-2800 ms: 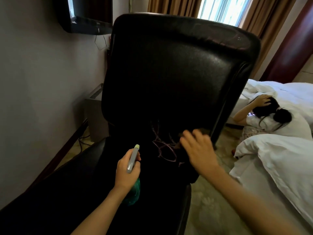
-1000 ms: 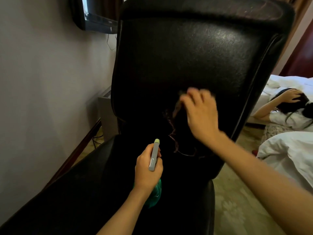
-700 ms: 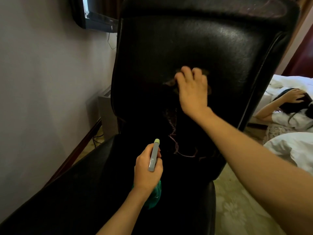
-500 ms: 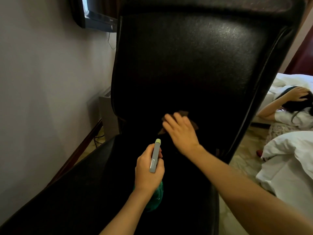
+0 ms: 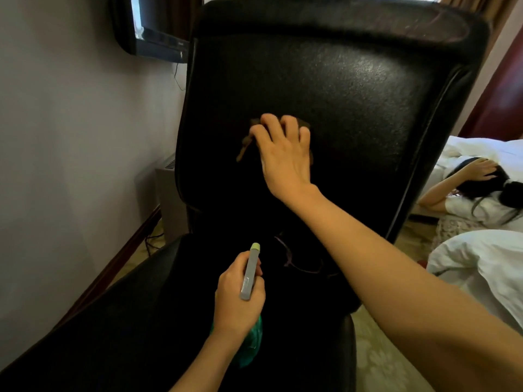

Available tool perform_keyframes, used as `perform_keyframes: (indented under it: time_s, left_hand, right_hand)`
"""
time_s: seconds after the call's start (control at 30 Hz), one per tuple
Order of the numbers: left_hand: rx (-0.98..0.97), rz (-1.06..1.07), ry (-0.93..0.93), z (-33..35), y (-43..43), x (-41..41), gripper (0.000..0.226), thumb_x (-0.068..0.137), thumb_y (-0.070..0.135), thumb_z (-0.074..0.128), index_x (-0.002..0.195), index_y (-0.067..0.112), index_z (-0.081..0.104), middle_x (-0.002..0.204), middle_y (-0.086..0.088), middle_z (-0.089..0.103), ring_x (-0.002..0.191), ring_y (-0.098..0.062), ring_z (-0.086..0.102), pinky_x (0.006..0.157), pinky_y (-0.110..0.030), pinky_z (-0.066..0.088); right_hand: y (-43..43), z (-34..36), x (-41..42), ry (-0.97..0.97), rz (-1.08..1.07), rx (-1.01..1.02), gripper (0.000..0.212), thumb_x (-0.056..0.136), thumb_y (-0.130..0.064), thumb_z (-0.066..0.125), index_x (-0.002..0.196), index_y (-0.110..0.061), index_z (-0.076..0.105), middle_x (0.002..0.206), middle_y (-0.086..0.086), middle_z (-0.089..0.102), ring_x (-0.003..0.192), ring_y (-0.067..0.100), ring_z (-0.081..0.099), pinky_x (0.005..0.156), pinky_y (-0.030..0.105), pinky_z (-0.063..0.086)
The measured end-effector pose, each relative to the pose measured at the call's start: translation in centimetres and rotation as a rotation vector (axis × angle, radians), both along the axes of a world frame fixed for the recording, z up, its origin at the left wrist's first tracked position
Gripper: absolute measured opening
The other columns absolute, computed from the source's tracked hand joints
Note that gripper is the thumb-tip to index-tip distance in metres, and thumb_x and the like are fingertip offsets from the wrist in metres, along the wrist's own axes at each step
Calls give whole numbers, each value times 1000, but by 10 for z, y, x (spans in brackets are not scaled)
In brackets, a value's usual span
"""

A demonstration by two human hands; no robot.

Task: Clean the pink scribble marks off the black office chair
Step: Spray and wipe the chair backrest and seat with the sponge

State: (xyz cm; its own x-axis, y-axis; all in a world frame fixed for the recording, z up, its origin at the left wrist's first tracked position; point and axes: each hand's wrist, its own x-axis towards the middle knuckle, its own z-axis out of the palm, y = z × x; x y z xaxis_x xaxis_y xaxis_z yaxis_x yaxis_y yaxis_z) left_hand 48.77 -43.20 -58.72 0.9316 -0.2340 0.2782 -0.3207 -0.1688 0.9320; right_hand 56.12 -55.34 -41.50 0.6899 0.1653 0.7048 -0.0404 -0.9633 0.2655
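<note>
One black office chair (image 5: 353, 108) fills the view, backrest upright and far, seat running near and left. White bedding (image 5: 478, 275) lies at the right edge, with a person (image 5: 478, 202) resting on it. A wall-mounted screen (image 5: 147, 29) sits at far left.

Right hand (image 5: 283, 154): fingers spread, palm pressing a brown cloth (image 5: 246, 142) flat against the middle of the backrest. Left hand (image 5: 237, 298): curled round the neck of a spray bottle (image 5: 250, 275), nozzle pointing far, green body below the fist, held above the seat and well apart from the cloth.

Pink scribble marks (image 5: 294, 258): thin lines low on the backrest, near the seat crease, between the two hands and partly behind the right forearm.

Change over the last half second: the cloth was down at the crease, covering the marks; it now sits high on the backrest, so the stroke has swept upward and the marks are uncovered again. Lines remain, so the job looks part done and this patch likely needs more passes, perhaps more spray.

Against the earliest frame: the scribble then showed as a denser tangle of loops beside the right hand; fewer, fainter lines show now. The bottle hand has barely shifted. The camera stands closer to the chair.
</note>
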Motion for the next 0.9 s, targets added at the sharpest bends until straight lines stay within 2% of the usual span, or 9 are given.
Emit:
perform_keyframes:
  time_s: [0.1, 0.27, 0.37, 0.43, 0.53, 0.6, 0.67, 0.77, 0.9]
  left_hand:
    - [16, 25, -13, 0, -2, 1, 24, 85, -1, 56, 85, 23, 53, 74, -5, 55, 55, -27, 47, 49, -38, 39]
    - [-19, -7, -9, -1, 3, 1, 25, 86, -1, 55, 86, 23, 54, 69, -1, 50, 48, -12, 39, 49, -28, 34]
    - [-29, -16, -6, -1, 5, 2, 25, 86, 0, 55, 87, 25, 54, 72, 0, 52, 50, -12, 42, 51, -28, 35]
    - [-23, -24, -11, -2, 5, 1, 24, 87, 1, 55, 88, 25, 54, 71, 1, 51, 50, -11, 42, 51, -27, 34]
    - [-27, -32, -3, -1, 5, 0, 23, 86, 2, 55, 85, 25, 52, 69, 0, 49, 49, -12, 39, 51, -30, 33]
    - [-26, -24, -5, 0, 5, 0, 24, 86, 1, 55, 85, 25, 51, 68, 0, 48, 49, -12, 38, 51, -31, 32]
    - [-24, -36, -1, -1, 4, -1, 27, 88, 2, 55, 85, 28, 50, 68, 1, 47, 47, -12, 38, 51, -30, 31]
    - [-22, -45, -1, -2, 5, -1, 29, 89, 5, 56, 86, 33, 49, 71, 1, 49, 48, -11, 39, 52, -30, 32]
    - [-26, -26, -4, -1, 4, 1, 24, 87, 5, 55, 84, 29, 50, 72, -3, 51, 51, -16, 39, 52, -38, 34]
  right_hand:
    - [5, -29, 17, 168, -50, -93, 50, 87, -25, 57, 133, -22, 39, 148, 3, 26, 131, 32, 23, 98, 46, 26]
    - [-10, -113, 3, 291, -29, -425, 49, 72, -26, 70, 120, -24, 59, 131, -3, 52, 119, 27, 37, 87, 36, 28]
    - [-21, -129, -18, 372, -39, -577, 51, 80, -25, 63, 129, -25, 51, 138, -4, 45, 127, 23, 41, 93, 34, 34]
    - [-19, -123, -27, 389, 9, -557, 46, 84, -18, 58, 129, -21, 47, 137, 0, 43, 125, 26, 42, 91, 34, 39]
    - [-12, -83, -28, 213, 171, -318, 39, 73, -14, 68, 111, -17, 60, 119, 7, 56, 101, 30, 53, 73, 37, 44]
    - [-15, -48, -19, 71, 230, -237, 38, 77, -15, 64, 114, -15, 59, 122, 14, 55, 101, 34, 53, 73, 38, 44]
    - [-19, -17, -7, -7, 186, -198, 40, 83, -20, 60, 122, -16, 54, 128, 16, 49, 103, 33, 49, 76, 38, 41]
    - [-21, -8, 12, 28, 73, -241, 41, 82, -25, 64, 120, -17, 51, 127, 11, 48, 106, 31, 45, 79, 40, 37]
    - [-19, -70, 13, 164, 56, -415, 42, 79, -24, 64, 119, -18, 53, 127, 5, 48, 111, 29, 41, 82, 37, 28]
